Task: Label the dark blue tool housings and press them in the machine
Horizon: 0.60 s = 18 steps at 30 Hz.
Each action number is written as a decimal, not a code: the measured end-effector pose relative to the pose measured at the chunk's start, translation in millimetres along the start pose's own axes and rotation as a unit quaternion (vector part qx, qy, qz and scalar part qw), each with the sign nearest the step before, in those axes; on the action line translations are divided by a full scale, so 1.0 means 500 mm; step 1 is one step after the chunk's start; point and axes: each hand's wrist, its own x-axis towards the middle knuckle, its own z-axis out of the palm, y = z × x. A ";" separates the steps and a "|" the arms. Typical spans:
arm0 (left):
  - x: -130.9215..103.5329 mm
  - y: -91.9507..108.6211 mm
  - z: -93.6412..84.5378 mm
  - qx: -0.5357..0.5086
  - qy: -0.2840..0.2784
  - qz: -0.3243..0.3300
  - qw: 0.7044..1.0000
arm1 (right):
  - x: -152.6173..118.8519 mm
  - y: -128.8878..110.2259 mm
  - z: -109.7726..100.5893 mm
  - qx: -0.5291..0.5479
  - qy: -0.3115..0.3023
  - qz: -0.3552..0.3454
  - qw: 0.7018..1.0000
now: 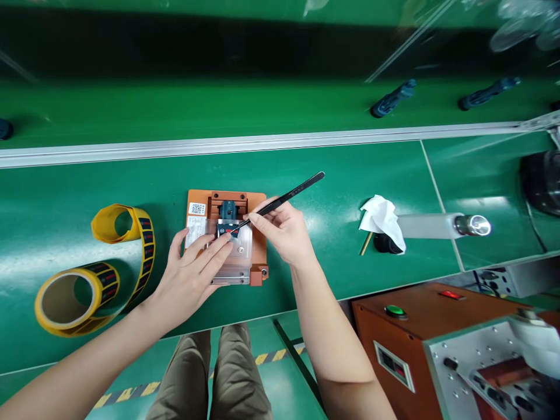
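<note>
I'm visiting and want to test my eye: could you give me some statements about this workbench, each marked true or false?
1. The right hand holds black tweezers. True.
2. The left hand grips a screwdriver. False: its fingers lie over the brown fixture.
3. The roll of yellow-backed labels stands right of the fixture. False: it is on the left.
4. A crumpled white tissue lies right of the fixture. True.
5. The orange-brown machine's round button is blue. False: it is green.
</note>
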 end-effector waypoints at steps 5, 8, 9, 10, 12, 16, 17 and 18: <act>0.005 0.001 -0.013 -0.001 -0.013 0.001 1.000 | -0.003 -0.003 -0.009 0.057 0.059 0.004 0.997; 0.012 -0.007 -0.002 -0.043 0.027 -0.015 0.999 | -0.015 -0.004 -0.031 0.116 0.176 -0.023 0.977; 0.017 -0.011 0.005 -0.059 0.049 -0.037 0.996 | -0.022 -0.002 -0.042 0.111 0.207 -0.029 0.972; 0.023 -0.015 0.012 -0.074 0.066 -0.064 0.993 | -0.029 0.002 -0.052 0.088 0.230 -0.034 0.969; 0.037 -0.021 0.023 -0.107 0.083 -0.117 0.984 | -0.045 0.017 -0.074 -0.007 0.257 -0.036 0.966; 0.031 -0.009 0.023 -0.123 0.175 -0.088 0.973 | -0.069 0.068 -0.112 -0.300 0.233 -0.022 0.925; 0.018 0.001 0.020 -0.108 0.229 -0.050 0.966 | -0.072 0.084 -0.120 -0.360 0.217 -0.028 0.907; 0.000 0.013 0.018 -0.097 0.281 -0.007 0.955 | -0.073 0.100 -0.128 -0.408 0.204 -0.040 0.889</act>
